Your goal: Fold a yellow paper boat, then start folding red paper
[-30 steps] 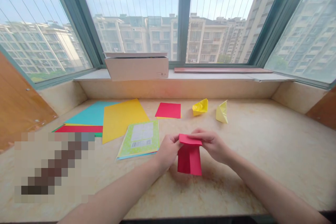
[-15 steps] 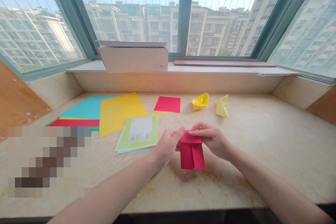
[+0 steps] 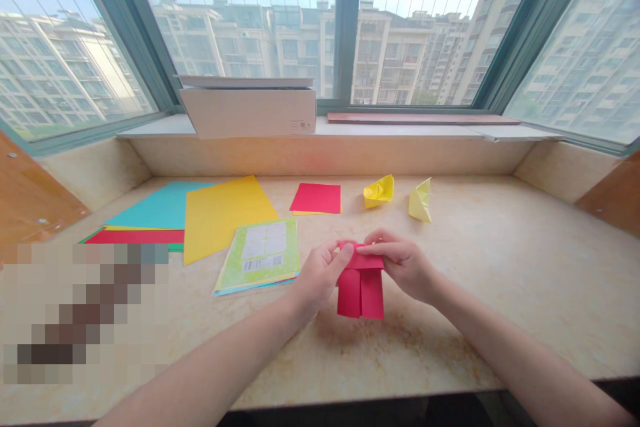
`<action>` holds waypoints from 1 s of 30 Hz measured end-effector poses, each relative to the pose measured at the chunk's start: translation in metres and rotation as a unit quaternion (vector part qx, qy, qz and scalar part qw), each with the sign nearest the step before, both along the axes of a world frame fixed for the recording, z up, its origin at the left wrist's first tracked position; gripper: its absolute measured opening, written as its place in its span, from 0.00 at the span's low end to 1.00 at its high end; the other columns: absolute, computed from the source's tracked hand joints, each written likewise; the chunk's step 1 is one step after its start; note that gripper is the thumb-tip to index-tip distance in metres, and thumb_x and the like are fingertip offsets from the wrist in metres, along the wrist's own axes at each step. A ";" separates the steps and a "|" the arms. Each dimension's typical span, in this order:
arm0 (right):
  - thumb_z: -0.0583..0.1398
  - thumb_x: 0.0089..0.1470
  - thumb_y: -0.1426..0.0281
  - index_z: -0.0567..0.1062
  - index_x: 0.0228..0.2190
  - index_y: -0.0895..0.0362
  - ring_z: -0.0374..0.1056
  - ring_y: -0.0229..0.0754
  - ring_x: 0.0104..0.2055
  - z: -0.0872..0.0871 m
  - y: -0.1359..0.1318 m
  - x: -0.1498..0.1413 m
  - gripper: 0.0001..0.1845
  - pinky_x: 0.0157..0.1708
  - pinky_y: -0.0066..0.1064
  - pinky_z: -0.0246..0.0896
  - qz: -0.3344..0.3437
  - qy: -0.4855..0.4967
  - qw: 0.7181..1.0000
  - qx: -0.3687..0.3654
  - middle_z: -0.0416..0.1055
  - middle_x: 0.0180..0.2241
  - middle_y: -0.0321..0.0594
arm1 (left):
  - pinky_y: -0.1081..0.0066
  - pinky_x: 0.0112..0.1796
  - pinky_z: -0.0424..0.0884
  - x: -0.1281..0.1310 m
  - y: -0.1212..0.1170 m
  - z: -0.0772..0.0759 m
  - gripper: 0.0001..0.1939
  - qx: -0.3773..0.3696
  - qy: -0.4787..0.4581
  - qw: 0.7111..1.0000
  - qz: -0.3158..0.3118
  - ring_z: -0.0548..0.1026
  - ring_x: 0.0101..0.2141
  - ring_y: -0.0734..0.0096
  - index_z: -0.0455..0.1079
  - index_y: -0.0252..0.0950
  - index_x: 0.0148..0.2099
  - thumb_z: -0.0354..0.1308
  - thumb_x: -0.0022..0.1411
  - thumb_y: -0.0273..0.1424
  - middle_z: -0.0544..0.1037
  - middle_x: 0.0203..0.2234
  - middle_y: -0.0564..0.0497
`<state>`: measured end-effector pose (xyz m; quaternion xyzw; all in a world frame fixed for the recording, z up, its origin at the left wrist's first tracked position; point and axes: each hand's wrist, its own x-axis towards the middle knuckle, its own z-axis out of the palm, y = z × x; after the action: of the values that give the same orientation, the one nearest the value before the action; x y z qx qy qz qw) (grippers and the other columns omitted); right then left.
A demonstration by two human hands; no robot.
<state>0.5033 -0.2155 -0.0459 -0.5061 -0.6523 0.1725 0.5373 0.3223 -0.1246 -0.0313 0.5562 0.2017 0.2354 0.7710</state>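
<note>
A folded red paper (image 3: 361, 290) is held just above the countertop, between both hands. Its upper part is a flap folded across, and below it two panels hang side by side with a narrow slit between them. At the paper's upper left, my left hand (image 3: 323, 272) pinches it, thumb on the front and fingers partly hidden behind. My right hand (image 3: 404, 263) grips the upper right edge, with its fingers laid over the top fold. Nearest to my left hand lies a green-and-white paper packet (image 3: 263, 253).
Behind the hands are a red square sheet (image 3: 316, 198), a yellow folded paper boat (image 3: 379, 192) and a pale yellow folded paper piece (image 3: 420, 201). Yellow (image 3: 220, 213) and blue sheets (image 3: 155, 207) lie left. A white box (image 3: 250, 110) stands on the window ledge. Part of the lower left is pixelated.
The red paper has turned slightly in my hands, its lower panels shifting left and hanging straighter. My left thumb has moved further onto the top flap. The whole view has shifted slightly.
</note>
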 end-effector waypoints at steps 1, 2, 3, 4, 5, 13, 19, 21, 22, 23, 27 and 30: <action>0.61 0.63 0.71 0.83 0.46 0.44 0.72 0.41 0.43 0.002 0.000 0.000 0.14 0.42 0.33 0.70 0.000 0.012 1.000 0.001 0.76 0.41 0.39 | 0.72 0.36 0.70 -0.001 0.000 0.001 0.26 -0.009 -0.009 1.000 0.001 0.77 0.32 0.69 0.70 0.35 0.55 0.63 0.64 0.49 0.81 0.35 0.48; 0.62 0.63 0.69 0.83 0.46 0.46 0.73 0.42 0.43 0.004 0.000 0.000 0.13 0.43 0.34 0.70 0.000 0.028 1.000 -0.005 0.76 0.41 0.40 | 0.73 0.36 0.70 -0.002 0.000 0.002 0.27 -0.016 -0.017 1.000 0.000 0.77 0.32 0.70 0.68 0.36 0.57 0.62 0.65 0.48 0.81 0.36 0.48; 0.62 0.63 0.67 0.83 0.46 0.47 0.73 0.43 0.43 0.005 0.000 0.000 0.12 0.43 0.35 0.70 -0.002 0.046 0.999 -0.016 0.77 0.41 0.41 | 0.72 0.36 0.71 -0.003 0.000 0.003 0.26 -0.022 -0.025 0.999 -0.004 0.77 0.32 0.70 0.67 0.37 0.58 0.61 0.66 0.48 0.81 0.37 0.48; 0.62 0.64 0.64 0.83 0.45 0.48 0.73 0.43 0.43 0.007 0.000 0.001 0.12 0.43 0.36 0.71 -0.007 0.063 0.998 -0.029 0.77 0.41 0.41 | 0.72 0.36 0.71 -0.003 0.001 0.004 0.26 -0.024 -0.034 0.999 -0.011 0.77 0.32 0.69 0.68 0.37 0.58 0.59 0.66 0.48 0.81 0.38 0.47; 0.61 0.65 0.62 0.83 0.45 0.49 0.73 0.44 0.42 0.008 0.000 0.001 0.12 0.43 0.37 0.71 -0.015 0.077 0.996 -0.043 0.78 0.41 0.41 | 0.71 0.36 0.72 -0.004 0.002 0.004 0.25 -0.023 -0.042 0.999 -0.021 0.78 0.33 0.68 0.69 0.36 0.57 0.58 0.66 0.48 0.81 0.40 0.45; 0.63 0.62 0.57 0.84 0.41 0.52 0.77 0.46 0.38 0.002 0.003 -0.003 0.14 0.40 0.40 0.76 -0.012 0.121 0.988 -0.096 0.82 0.37 0.39 | 0.68 0.33 0.75 0.001 0.007 0.000 0.22 0.062 0.022 0.998 -0.003 0.80 0.33 0.62 0.75 0.33 0.45 0.66 0.60 0.47 0.82 0.34 0.45; 0.68 0.57 0.59 0.81 0.41 0.52 0.77 0.45 0.40 -0.002 0.003 -0.004 0.13 0.42 0.38 0.76 0.042 0.198 0.973 -0.114 0.82 0.39 0.39 | 0.71 0.29 0.72 0.001 0.007 -0.003 0.23 0.047 -0.010 0.999 0.006 0.78 0.26 0.68 0.65 0.36 0.46 0.68 0.59 0.45 0.80 0.27 0.51; 0.67 0.58 0.60 0.81 0.40 0.52 0.77 0.43 0.39 0.000 0.002 -0.002 0.11 0.41 0.36 0.75 0.031 0.198 0.974 -0.109 0.81 0.37 0.38 | 0.72 0.29 0.71 0.000 0.005 -0.002 0.24 0.039 -0.010 0.999 -0.014 0.78 0.25 0.68 0.63 0.37 0.45 0.69 0.59 0.46 0.81 0.27 0.51; 0.67 0.59 0.60 0.81 0.39 0.53 0.77 0.43 0.39 0.001 0.001 -0.002 0.10 0.40 0.35 0.74 0.028 0.198 0.974 -0.108 0.81 0.37 0.38 | 0.72 0.30 0.72 0.000 0.005 -0.001 0.25 0.037 -0.011 0.999 -0.022 0.79 0.26 0.67 0.63 0.37 0.45 0.69 0.59 0.47 0.81 0.28 0.50; 0.67 0.59 0.61 0.81 0.40 0.53 0.76 0.43 0.40 0.003 0.000 -0.001 0.10 0.41 0.35 0.74 0.030 0.197 0.974 -0.110 0.81 0.38 0.39 | 0.71 0.31 0.73 0.000 0.004 -0.001 0.25 0.037 -0.013 0.999 -0.025 0.80 0.28 0.66 0.62 0.37 0.45 0.69 0.59 0.46 0.82 0.29 0.49; 0.67 0.59 0.61 0.80 0.43 0.53 0.76 0.43 0.38 0.008 -0.003 -0.001 0.13 0.35 0.33 0.73 0.050 0.182 0.971 -0.146 0.81 0.37 0.40 | 0.68 0.34 0.74 0.000 0.004 0.000 0.27 0.026 -0.020 0.999 -0.012 0.81 0.31 0.63 0.62 0.37 0.46 0.70 0.57 0.48 0.82 0.31 0.48; 0.66 0.59 0.59 0.82 0.40 0.53 0.75 0.42 0.35 0.009 -0.004 0.000 0.12 0.33 0.31 0.71 0.041 0.174 0.973 -0.144 0.81 0.36 0.40 | 0.71 0.31 0.72 0.000 0.005 0.000 0.29 0.012 -0.014 1.000 -0.012 0.79 0.28 0.66 0.61 0.38 0.44 0.71 0.55 0.50 0.81 0.28 0.51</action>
<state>0.5033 -0.2191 -0.0373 -0.5130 -0.5376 0.3722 0.5561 0.3221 -0.1192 -0.0317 0.5645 0.1811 0.2363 0.7699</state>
